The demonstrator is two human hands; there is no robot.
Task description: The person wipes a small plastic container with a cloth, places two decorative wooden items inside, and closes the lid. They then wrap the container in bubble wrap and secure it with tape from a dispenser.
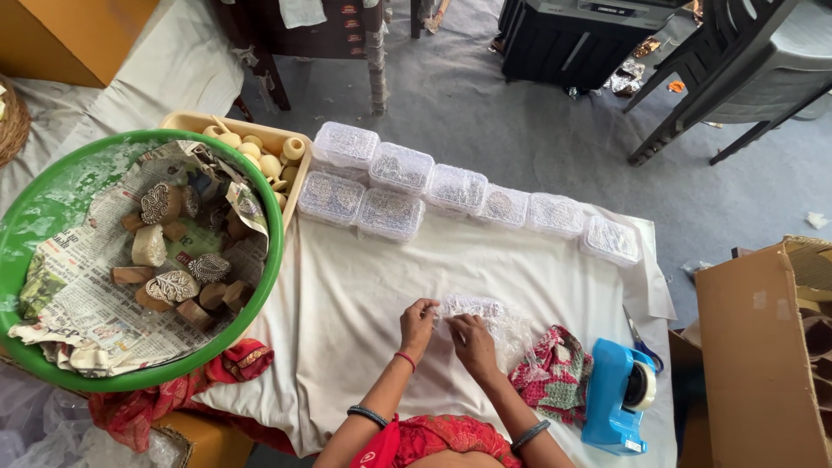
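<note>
Both hands sit low in the middle of the frame, on the white cloth-covered table [347, 295]. The left hand [419, 322] and right hand [473, 341] are close together, fingers curled and pinching at a small clear plastic box with pale patterned contents [472, 305], which seems to be half inside a crinkly clear plastic wrap [513, 331]. I can't tell exactly which fingertips are doing the gripping, they're bunched up and partly hidden by the knuckles.

What could go wrong, as I see it: that wrap looks thin and slippery, so the box could slide out of the pinch or the film could tear if it's tugged unevenly. The blue tape dispenser [617, 397] sits at lower right, very near the table edge, with the blue-handled scissors [640, 340] just behind it; an elbow swing could knock either off. The red and green patterned cloth [555, 373] lies just beside the right hand and might snag in the wrap.

Across the upper middle runs a row of matching clear lidded boxes [451, 195], some stacked in twos, so a bump to the table could topple those. On the left, a big green plastic basin lined with newspaper [276, 251] holds carved wooden printing blocks [173, 286], and it overhangs the table a fair bit, which looks wobbly to me.
</note>
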